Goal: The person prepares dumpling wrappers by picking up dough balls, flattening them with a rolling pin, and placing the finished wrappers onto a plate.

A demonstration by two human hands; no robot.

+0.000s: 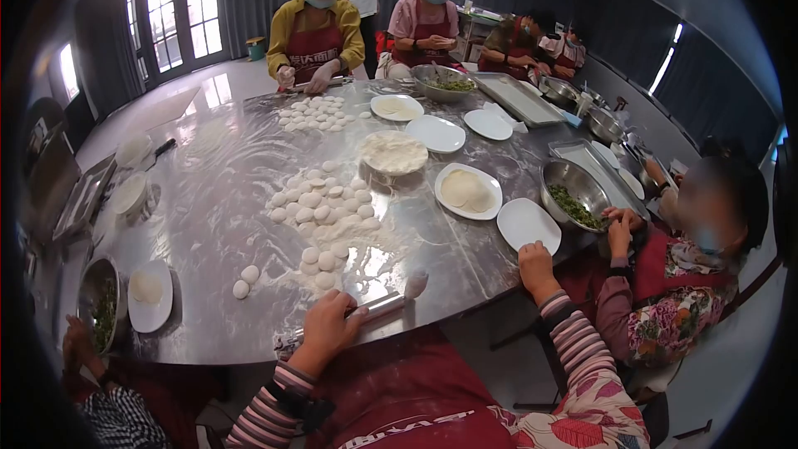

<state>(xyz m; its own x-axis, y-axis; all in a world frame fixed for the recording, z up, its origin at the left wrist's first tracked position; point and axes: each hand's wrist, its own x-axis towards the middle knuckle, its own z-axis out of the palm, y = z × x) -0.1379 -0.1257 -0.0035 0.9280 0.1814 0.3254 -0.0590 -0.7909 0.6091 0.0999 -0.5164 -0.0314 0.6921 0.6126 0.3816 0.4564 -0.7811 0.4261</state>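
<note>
My left hand (327,326) lies across a metal rolling pin (384,306) at the near table edge, its fingers curled over it. My right hand (537,268) pinches the near rim of an empty white plate (529,226). Just beyond that plate is another white plate (492,202) with flat round dough wrappers (466,190) on it. In front of my left hand, small dough pieces (324,204) are piled on the floured steel table (216,237). A bowl of flour (393,154) stands behind them.
Beside me on the right, a person handles something near a metal bowl of green filling (575,194). At lower left, another person's hands are by a second bowl (103,303) and a plate (151,296). Several people sit across the table; trays (519,100) lie at the far right.
</note>
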